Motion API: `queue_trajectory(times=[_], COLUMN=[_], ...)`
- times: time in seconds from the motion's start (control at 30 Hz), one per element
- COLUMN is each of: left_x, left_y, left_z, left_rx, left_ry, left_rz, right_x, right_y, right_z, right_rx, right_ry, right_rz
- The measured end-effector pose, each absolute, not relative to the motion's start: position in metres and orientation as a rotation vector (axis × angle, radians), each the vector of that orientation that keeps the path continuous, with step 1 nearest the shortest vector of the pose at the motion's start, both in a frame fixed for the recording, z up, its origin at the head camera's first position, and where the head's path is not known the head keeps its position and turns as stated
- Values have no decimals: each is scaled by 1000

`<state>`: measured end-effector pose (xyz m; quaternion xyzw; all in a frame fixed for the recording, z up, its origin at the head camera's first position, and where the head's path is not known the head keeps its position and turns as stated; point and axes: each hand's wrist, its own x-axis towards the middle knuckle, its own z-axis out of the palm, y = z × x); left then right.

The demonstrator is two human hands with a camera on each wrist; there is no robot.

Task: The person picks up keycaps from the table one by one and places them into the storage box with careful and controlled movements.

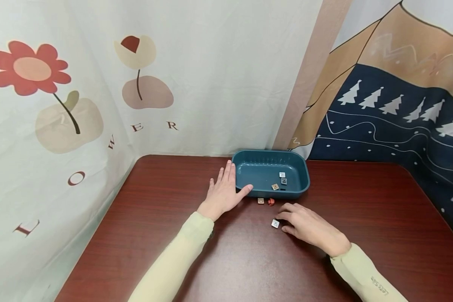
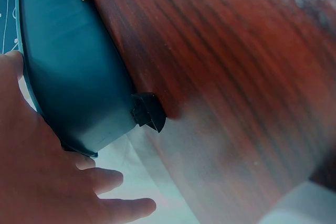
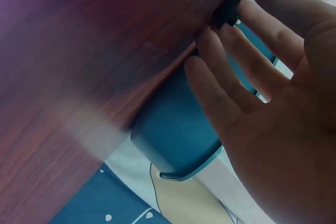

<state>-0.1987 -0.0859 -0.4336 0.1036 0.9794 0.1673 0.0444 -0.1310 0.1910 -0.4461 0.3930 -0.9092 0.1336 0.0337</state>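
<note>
My left hand (image 1: 223, 193) rests with straight, spread fingers against the left end of a dark teal plastic bin (image 1: 301, 193), its thumb over the front rim. Over the table in front of the bin is my right hand (image 1: 312, 225), fingers loosely bent. A white keycap (image 1: 275, 223) lies by its thumb and fingertips; I see no grip on it. A beige keycap (image 1: 261, 201) and a red keycap (image 1: 271, 202) lie along the bin's front wall. In the left wrist view a black keycap (image 2: 148, 111) sits beside the bin.
Inside the bin lie a white keycap (image 1: 282, 174), a dark grey one (image 1: 284, 181), a beige one (image 1: 275, 186) and a black piece by the front wall. The bin stands at the back edge of the reddish-brown table (image 1: 162, 201), against a printed curtain (image 1: 219, 84).
</note>
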Motion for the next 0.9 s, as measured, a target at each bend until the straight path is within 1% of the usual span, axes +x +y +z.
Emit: queue_trajectory(times=[0.2, 0.9], left_x=[-199, -197], left_y=[-86, -85], left_z=[-434, -432], left_rx=[319, 314], left_ry=[2998, 3001], left_rz=[512, 521], right_x=[-130, -122], right_y=[194, 202], right_z=[-443, -439], right_rx=[1128, 1031], right_ry=[-2879, -2904], right_rz=[441, 402])
